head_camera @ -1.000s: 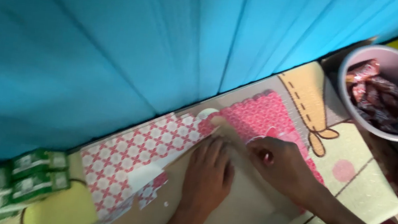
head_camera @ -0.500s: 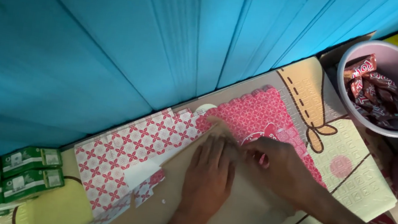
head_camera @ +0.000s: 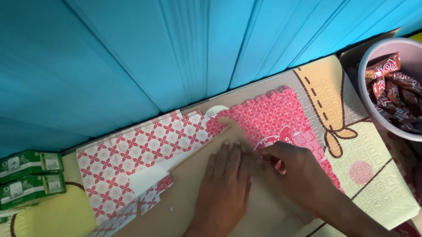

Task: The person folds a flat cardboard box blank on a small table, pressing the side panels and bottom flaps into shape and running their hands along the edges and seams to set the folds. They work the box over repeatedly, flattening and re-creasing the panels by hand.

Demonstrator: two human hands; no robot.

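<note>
A brown paper sheet (head_camera: 242, 213) is lying over red-patterned wrapping paper (head_camera: 130, 162) by the blue wall; the left hand (head_camera: 223, 190) is pressing it flat, fingers spread. The right hand (head_camera: 295, 174) is pinching its fold beside it. Uneven pressure could be skewing the crease.

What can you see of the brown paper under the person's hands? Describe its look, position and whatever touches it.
The brown paper is a plain, matte tan sheet lying flat on the patterned mat, angled diagonally. Its upper corner is folded to a point near the blue wall. The left hand presses flat on it, and the right hand pinches at its edge beside the left fingertips. It overlaps red-and-white patterned paper on one side and pink patterned paper on the other. Its lower end runs out of view.
</note>
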